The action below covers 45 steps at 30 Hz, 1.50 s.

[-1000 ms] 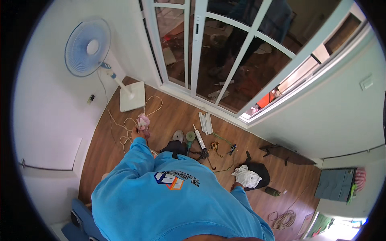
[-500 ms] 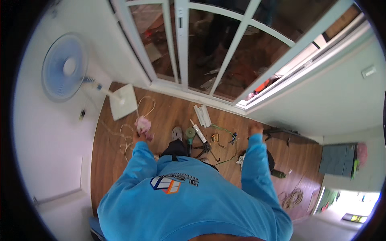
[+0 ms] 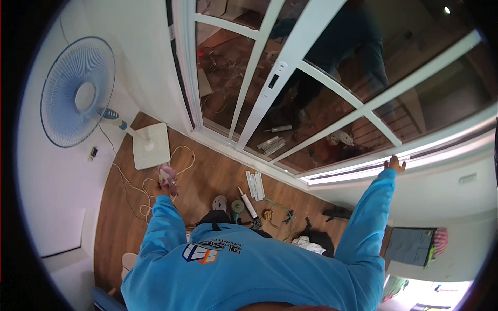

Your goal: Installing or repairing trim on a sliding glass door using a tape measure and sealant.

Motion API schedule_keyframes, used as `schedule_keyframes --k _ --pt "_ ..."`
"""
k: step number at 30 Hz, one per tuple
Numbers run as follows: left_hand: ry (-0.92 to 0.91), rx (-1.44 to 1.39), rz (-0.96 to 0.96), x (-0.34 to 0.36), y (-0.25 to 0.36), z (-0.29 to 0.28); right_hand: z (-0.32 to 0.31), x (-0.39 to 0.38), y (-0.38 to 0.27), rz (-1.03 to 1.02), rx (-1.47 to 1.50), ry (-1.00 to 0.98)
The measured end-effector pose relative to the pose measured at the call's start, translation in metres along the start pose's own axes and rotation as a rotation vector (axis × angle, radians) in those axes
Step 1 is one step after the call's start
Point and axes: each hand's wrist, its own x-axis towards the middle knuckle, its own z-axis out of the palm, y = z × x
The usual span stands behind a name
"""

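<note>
Right hand: my arm is stretched far to my right, and the fingers are at the white side frame of the glass door; they seem to touch it, but I cannot tell if they are closed around it.
Left hand: it is closed on a pink cloth, above the left part of the wooden floor, near the white fan base.
Both hands: they are well apart from each other.
Door direction: it stands in front of me and to my right, its foot along the far edge of the floor; the side frame's long axis rises from this edge, and my right hand is the nearer one.
Door look: white frame, thin crossing white bars, dark glass with reflections; a bright narrow strip shows beside the side frame.
Cloth look: soft, crumpled, with uneven pink shades.
Floor, toward the far edge: white strips, then a white tube closer to me.
</note>
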Motion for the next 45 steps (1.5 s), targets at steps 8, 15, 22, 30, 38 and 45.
schedule_keyframes --k 8,15,22,30,38,45 --pt "0.042 -0.039 -0.19 -0.035 -0.023 -0.013 -0.01 0.014 -0.001 -0.08 -0.049 -0.077" --pt "0.063 -0.073 -0.366 -0.078 -0.045 -0.041 -0.024 0.049 0.007 -0.091 -0.091 -0.278" --pt "0.083 0.061 -0.249 -0.123 -0.006 -0.024 -0.042 0.079 0.028 -0.177 -0.018 -0.415" --pt "0.176 -0.143 -0.331 -0.184 0.05 -0.003 -0.031 0.046 0.029 -0.111 0.04 -0.537" --pt "0.21 -0.209 -0.372 -0.196 -0.004 -0.004 -0.042 0.044 0.046 -0.089 0.098 -0.686" --pt "0.303 -0.208 -0.469 -0.244 0.02 -0.005 -0.037 0.021 0.048 -0.09 0.133 -0.824"
